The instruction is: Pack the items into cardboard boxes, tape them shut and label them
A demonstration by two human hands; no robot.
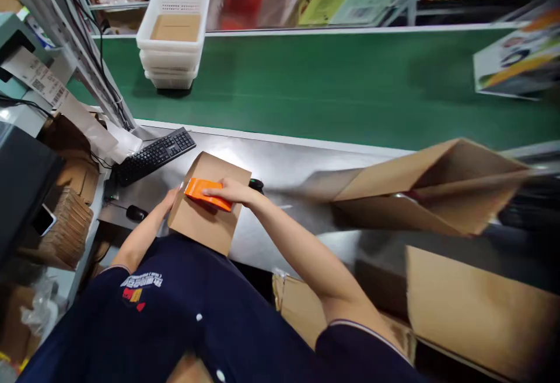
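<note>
A small brown cardboard box is tilted in front of my body above the metal table. My left hand grips its left edge, with the fingertips partly hidden by the cardboard. Over the box, my right hand is closed on a bright orange packet, thumb and fingers on its top and side. The packet lies against or just above the brown surface; I cannot tell whether they touch.
Left of the box are a black keyboard, a mouse and a label strip. A large open carton stands at right. Stacked white baskets sit on the green conveyor behind. Stacked flat cardboard is at far left.
</note>
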